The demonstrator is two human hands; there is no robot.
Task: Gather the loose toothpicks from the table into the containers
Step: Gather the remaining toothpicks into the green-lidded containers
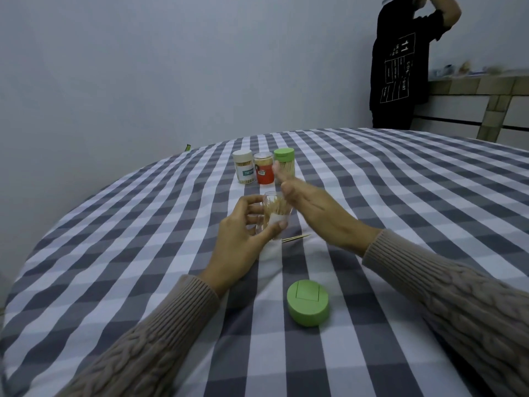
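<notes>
My left hand point(243, 236) grips a clear open container point(276, 209) packed with upright toothpicks, standing on the checked tablecloth point(143, 239). My right hand point(309, 207) hovers flat over the container's mouth, fingers straight and slightly blurred, thumb near the toothpick tips. A few loose toothpicks point(296, 238) lie on the cloth just right of the container, under my right wrist. A green lid point(308, 306) lies near me on the table.
Three closed toothpick containers stand in a row at the far side: a white-lidded one point(244, 167), a red one point(264, 169) and a green-lidded one point(284, 161). A person in a black shirt point(400, 67) stands beyond the table at the back right.
</notes>
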